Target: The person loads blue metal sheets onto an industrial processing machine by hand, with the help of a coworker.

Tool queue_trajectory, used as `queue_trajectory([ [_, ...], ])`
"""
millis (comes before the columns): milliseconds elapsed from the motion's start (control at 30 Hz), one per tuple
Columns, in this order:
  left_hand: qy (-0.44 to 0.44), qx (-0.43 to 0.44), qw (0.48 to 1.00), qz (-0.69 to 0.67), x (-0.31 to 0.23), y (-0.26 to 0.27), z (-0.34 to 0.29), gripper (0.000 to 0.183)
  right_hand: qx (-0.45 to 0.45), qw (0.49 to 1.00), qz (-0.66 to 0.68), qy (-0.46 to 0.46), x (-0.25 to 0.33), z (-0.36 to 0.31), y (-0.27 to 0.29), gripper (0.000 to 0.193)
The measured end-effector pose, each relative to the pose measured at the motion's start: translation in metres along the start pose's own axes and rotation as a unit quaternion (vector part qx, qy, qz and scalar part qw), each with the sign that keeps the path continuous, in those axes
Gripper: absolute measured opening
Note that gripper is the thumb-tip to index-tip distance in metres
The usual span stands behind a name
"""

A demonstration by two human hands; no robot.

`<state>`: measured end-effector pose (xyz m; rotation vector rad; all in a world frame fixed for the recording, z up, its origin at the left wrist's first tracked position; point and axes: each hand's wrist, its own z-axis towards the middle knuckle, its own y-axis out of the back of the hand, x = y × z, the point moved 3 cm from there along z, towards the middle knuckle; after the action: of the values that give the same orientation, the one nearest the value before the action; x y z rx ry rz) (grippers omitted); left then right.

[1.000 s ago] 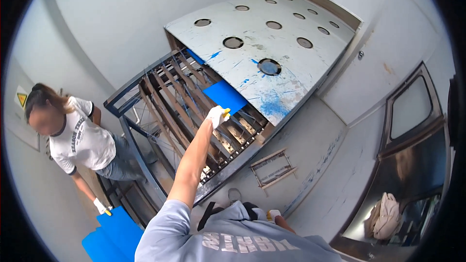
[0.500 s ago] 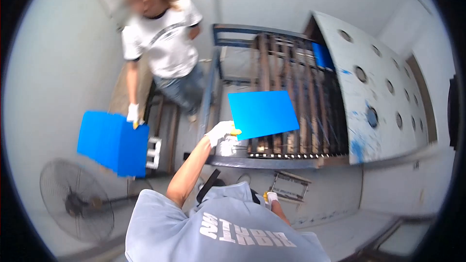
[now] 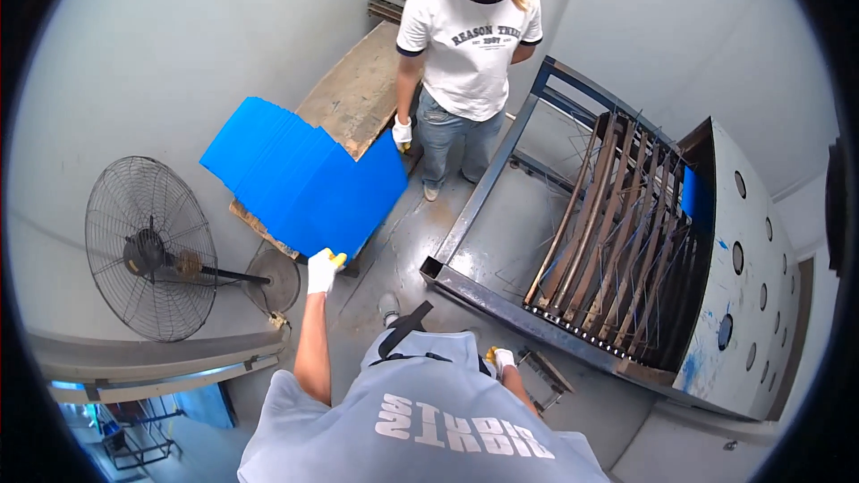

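My left hand (image 3: 324, 270), in a white glove with yellow fingertips, is closed on the near edge of a flat blue sheet (image 3: 344, 201). The sheet lies level against a stack of similar blue sheets (image 3: 259, 148), partly over it. A co-worker's gloved hand (image 3: 403, 134) is at the sheet's far right corner. My right hand (image 3: 501, 360), gloved alike, hangs low beside my body, apart from the sheets. Its fingers show too small to tell whether they are closed.
To the left stands a black pedestal fan (image 3: 148, 249). Behind the stack is a worn wooden board (image 3: 353, 80), with the co-worker (image 3: 470, 63) beside it. On the right, a dark metal frame (image 3: 483, 291) holds slatted bars (image 3: 617, 233) leading to a pale panel with round holes (image 3: 752, 277).
My view has turned left. My left hand has carried the blue sheet from above the metal frame to the stack. The co-worker's hand is now by that sheet's far corner.
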<state>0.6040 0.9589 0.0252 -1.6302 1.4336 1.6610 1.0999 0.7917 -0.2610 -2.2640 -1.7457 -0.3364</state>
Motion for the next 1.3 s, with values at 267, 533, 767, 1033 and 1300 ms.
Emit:
queue_trajectory([
  [267,0.031,-0.027,0.998,-0.051,0.062,0.069,0.055,0.021,0.002,0.757,-0.618,0.215,0.007,-0.014,-0.034,0.023],
  [533,0.074,-0.05,0.996,0.025,0.11,0.07,0.047,0.013,0.019,0.811,-0.55,0.199,-0.076,-0.044,0.064,0.022],
  [767,0.052,0.006,0.94,0.338,0.142,0.06,0.059,0.029,-0.038,0.853,-0.494,0.167,-0.001,-0.042,-0.058,0.02],
  [1033,0.016,0.363,0.742,0.563,0.264,-0.024,-0.033,0.025,-0.028,0.782,-0.6,0.169,-0.015,-0.072,-0.062,0.024],
  [1300,-0.074,0.322,0.764,0.554,0.261,-0.053,-0.043,0.028,-0.036,0.71,-0.658,0.248,-0.022,-0.045,-0.063,0.028],
])
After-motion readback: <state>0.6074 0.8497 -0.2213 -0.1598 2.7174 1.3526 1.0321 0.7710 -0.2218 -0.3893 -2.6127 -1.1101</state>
